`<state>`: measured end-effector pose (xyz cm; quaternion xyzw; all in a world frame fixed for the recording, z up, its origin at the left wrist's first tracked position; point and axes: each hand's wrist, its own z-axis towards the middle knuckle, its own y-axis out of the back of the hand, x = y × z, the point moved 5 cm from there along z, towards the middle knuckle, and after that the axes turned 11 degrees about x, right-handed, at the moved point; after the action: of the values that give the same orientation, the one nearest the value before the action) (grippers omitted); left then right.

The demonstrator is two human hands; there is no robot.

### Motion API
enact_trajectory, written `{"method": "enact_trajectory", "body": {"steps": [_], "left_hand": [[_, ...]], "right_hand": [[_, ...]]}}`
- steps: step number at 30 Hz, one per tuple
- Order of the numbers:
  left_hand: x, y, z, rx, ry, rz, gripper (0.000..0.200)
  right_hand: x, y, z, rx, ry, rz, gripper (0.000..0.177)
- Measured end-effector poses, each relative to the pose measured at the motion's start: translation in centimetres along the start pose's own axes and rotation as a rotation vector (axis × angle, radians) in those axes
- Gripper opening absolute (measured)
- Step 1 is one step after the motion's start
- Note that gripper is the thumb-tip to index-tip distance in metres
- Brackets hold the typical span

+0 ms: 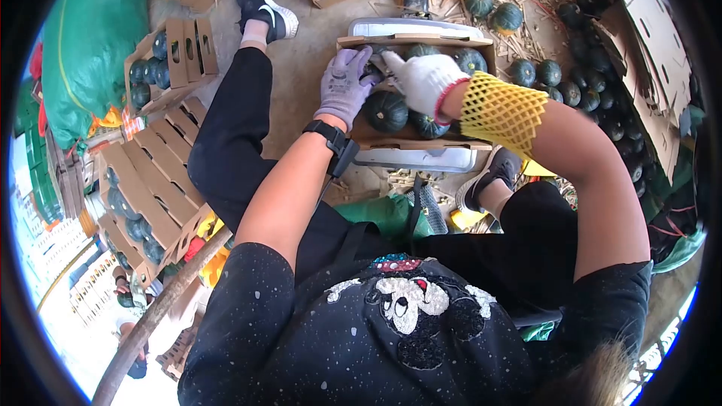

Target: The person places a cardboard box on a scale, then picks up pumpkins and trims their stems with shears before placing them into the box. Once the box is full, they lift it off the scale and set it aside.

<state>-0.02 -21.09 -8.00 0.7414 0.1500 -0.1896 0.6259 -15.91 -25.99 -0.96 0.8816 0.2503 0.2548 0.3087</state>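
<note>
An open cardboard box of dark green squashes sits on a pale metal platform between my feet. My left hand, in a grey-purple glove with a black watch at the wrist, curls its fingers over a squash in the box's far left corner. My right hand, in a white glove with a yellow mesh sleeve behind it, lies on the same squash with its fingers stretched toward my left hand. More squashes fill the near side of the box.
A heap of loose squashes lies on straw at the right beside flattened cardboard. Filled, divided cartons are stacked at the left near a green sack. A pole crosses the lower left.
</note>
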Motion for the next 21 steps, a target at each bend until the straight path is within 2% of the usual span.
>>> {"method": "enact_trajectory", "body": {"steps": [2,3,4,5,6,8,9,10,12,13,14,16,18,20,21], "left_hand": [[0.2,0.6,0.5,-0.041,-0.047,-0.015,0.048],[0.6,1.2,1.0,0.027,0.019,0.0,0.04],[0.9,1.7,1.6,0.094,0.084,0.02,0.032],[1.3,2.1,1.9,0.123,0.189,-0.058,0.024],[1.7,2.0,1.9,0.127,0.184,-0.054,0.024],[3.1,0.7,1.5,0.204,0.339,-0.322,0.025],[0.3,2.5,0.9,0.063,0.133,-0.044,0.023],[-0.1,1.9,0.8,0.066,0.131,-0.044,0.023],[-0.8,1.1,0.8,-0.054,0.075,0.066,0.023],[-1.2,1.0,1.2,-0.05,0.063,0.067,0.023],[-1.3,0.8,1.4,-0.016,0.093,0.094,0.023],[-1.1,0.7,1.9,0.054,0.152,0.15,0.023],[-0.7,0.7,2.4,0.003,0.066,0.21,0.019],[0.5,0.2,2.3,0.089,0.252,-0.135,0.014],[-3.0,2.0,0.6,0.073,0.327,-0.404,0.01]], "right_hand": [[0.4,0.8,0.5,0.123,0.029,0.078,0.059],[0.5,1.9,0.0,0.19,0.043,0.087,0.053],[-0.4,2.2,-0.5,0.169,0.05,0.121,0.049],[-1.9,2.4,-1.1,0.008,0.066,0.154,0.051],[-3.6,2.2,-2.1,-0.149,0.083,0.183,0.053],[-7.3,3.2,-5.5,-0.345,-0.001,0.341,0.062],[-9.5,2.5,-7.4,-0.415,-0.027,0.481,0.065],[-11.6,1.6,-9.2,-0.486,-0.053,0.622,0.068],[-15.3,-1.3,-11.4,-0.57,-0.207,0.763,0.072],[-17.4,-3.7,-11.9,-0.569,-0.333,0.716,0.072],[-17.5,-5.3,-13.3,-0.612,-0.328,0.68,0.071],[-20.0,-11.6,-13.5,-0.492,-0.328,0.429,0.069],[-19.1,-14.8,-13.9,-0.198,-0.375,0.23,0.067],[-19.6,-18.7,-13.5,-0.153,-0.298,0.028,0.063],[-20.0,-20.1,-13.1,-0.14,-0.299,-0.005,0.063]]}}
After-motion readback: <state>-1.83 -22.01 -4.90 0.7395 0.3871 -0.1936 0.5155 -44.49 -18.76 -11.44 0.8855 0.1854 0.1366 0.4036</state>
